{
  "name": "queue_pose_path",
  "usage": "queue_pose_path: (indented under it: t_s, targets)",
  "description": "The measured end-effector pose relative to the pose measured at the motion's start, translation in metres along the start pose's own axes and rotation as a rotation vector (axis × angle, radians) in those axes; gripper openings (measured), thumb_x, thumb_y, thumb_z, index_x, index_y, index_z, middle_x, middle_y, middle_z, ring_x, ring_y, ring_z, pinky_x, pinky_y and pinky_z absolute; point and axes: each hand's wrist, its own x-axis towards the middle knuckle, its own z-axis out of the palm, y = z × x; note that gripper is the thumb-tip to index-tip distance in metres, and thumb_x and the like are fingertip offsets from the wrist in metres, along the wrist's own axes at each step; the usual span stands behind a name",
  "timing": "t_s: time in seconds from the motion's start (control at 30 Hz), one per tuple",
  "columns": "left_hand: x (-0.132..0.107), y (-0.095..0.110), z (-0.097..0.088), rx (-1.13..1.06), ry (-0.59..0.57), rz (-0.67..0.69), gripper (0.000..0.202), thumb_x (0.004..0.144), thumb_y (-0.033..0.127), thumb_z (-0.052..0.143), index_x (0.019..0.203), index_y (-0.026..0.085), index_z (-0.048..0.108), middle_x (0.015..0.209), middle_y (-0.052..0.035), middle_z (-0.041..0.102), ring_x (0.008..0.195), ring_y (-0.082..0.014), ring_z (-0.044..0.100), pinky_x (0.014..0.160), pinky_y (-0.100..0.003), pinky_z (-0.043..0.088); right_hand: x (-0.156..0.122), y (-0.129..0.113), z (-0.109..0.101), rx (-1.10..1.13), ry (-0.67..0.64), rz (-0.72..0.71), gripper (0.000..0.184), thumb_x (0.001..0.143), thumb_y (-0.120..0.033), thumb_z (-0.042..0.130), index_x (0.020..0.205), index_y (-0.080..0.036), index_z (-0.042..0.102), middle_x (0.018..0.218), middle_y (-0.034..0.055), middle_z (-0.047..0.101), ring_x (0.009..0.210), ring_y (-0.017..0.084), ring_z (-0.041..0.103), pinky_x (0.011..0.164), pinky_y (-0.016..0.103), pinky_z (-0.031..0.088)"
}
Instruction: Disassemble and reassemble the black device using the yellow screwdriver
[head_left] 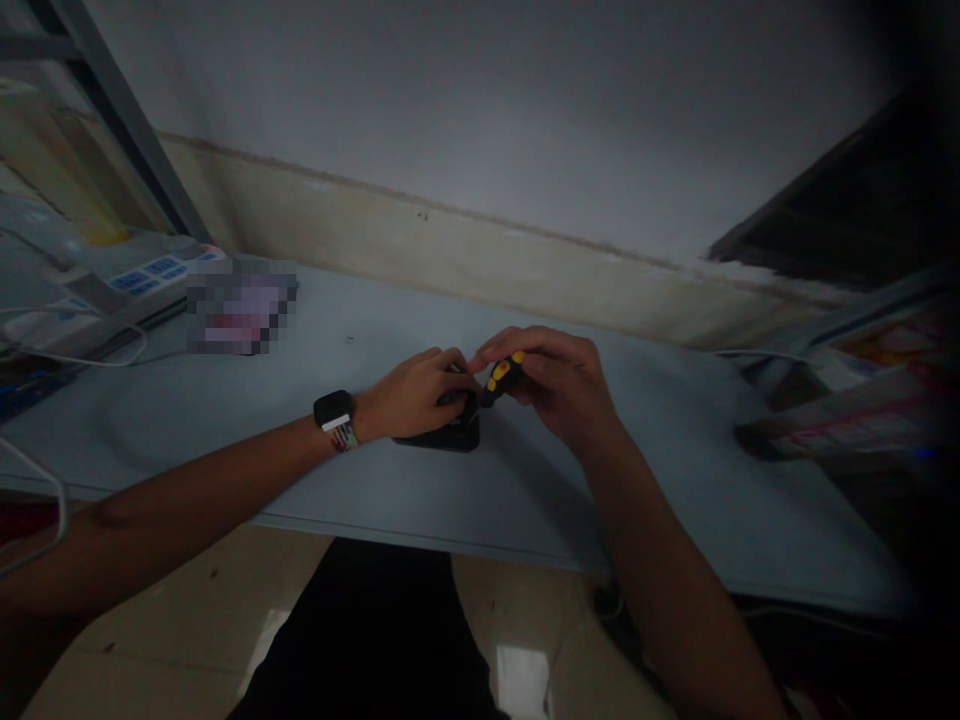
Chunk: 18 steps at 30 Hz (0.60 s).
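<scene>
My right hand [566, 385] is closed round the short black-and-yellow handle of a screwdriver [504, 375]. The handle is tilted, and its thin shaft points down and left toward a flat black device [450, 436] on the table. My left hand [424, 392] rests over this device with its fingers bent and gripping its upper part. Much of the device lies hidden under the left hand, so its kind does not show. A dark watch with a patterned strap [343, 430] is on my left wrist.
A pale blue table [660, 500] runs against the wall. At the left are a blurred-out phone-like item [244, 310], a white power strip [150, 275] and white cables. On the right stands a bundle in clear wrapping [840, 425]. A metal post [139, 120] rises at back left.
</scene>
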Motion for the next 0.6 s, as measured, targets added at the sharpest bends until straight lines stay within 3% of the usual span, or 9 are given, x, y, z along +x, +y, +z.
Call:
queue_pose_path:
  t_s: [0.13,0.2,0.33,0.43,0.6]
  targets:
    - [0.0,0.0,0.001,0.013,0.012,0.0,0.03,0.101,0.019,0.06,0.125,0.02,0.077,0.124,-0.0118,0.069,0.11,-0.0267,0.067,0.105,-0.046,0.055,0.0,-0.003,0.007,0.076,0.008,0.012,0.024,0.101,-0.043,0.07,0.099,-0.021,0.08,0.078,0.0024,0.075,0.065,0.013,0.061,0.053,0.024,0.041]
    - [0.0,0.001,0.001,0.015,0.019,0.002,0.028,0.101,0.02,0.061,0.123,0.02,0.078,0.123,-0.0114,0.068,0.108,-0.0264,0.066,0.104,-0.045,0.056,0.001,-0.002,0.011,0.092,0.025,-0.001,0.021,0.097,-0.042,0.078,0.099,-0.023,0.073,0.075,-0.0005,0.074,0.063,0.012,0.062,0.057,0.023,0.047]
    - [0.0,0.002,0.001,0.0,0.039,-0.004,0.026,0.099,0.019,0.062,0.12,0.019,0.078,0.118,-0.0108,0.069,0.104,-0.0254,0.066,0.1,-0.044,0.057,0.004,0.003,0.014,0.129,0.02,-0.016,0.034,0.087,-0.034,0.09,0.094,-0.026,0.058,0.075,-0.0036,0.076,0.06,0.012,0.065,0.059,0.023,0.052]
    - [0.0,0.002,0.0,-0.007,0.022,-0.003,0.027,0.1,0.02,0.061,0.121,0.019,0.078,0.122,-0.0119,0.069,0.106,-0.0265,0.067,0.103,-0.047,0.057,0.005,0.005,0.009,0.099,0.023,-0.037,0.028,0.088,-0.034,0.09,0.094,-0.025,0.064,0.083,-0.0011,0.079,0.061,0.011,0.063,0.059,0.023,0.051]
    - [0.0,0.0,0.0,-0.002,-0.001,-0.005,0.031,0.101,0.023,0.059,0.126,0.021,0.078,0.125,-0.0125,0.069,0.113,-0.0279,0.067,0.107,-0.05,0.056,0.001,0.003,0.004,0.027,0.025,-0.005,0.018,0.097,-0.04,0.077,0.103,-0.023,0.082,0.09,0.0033,0.08,0.064,0.012,0.06,0.048,0.022,0.037]
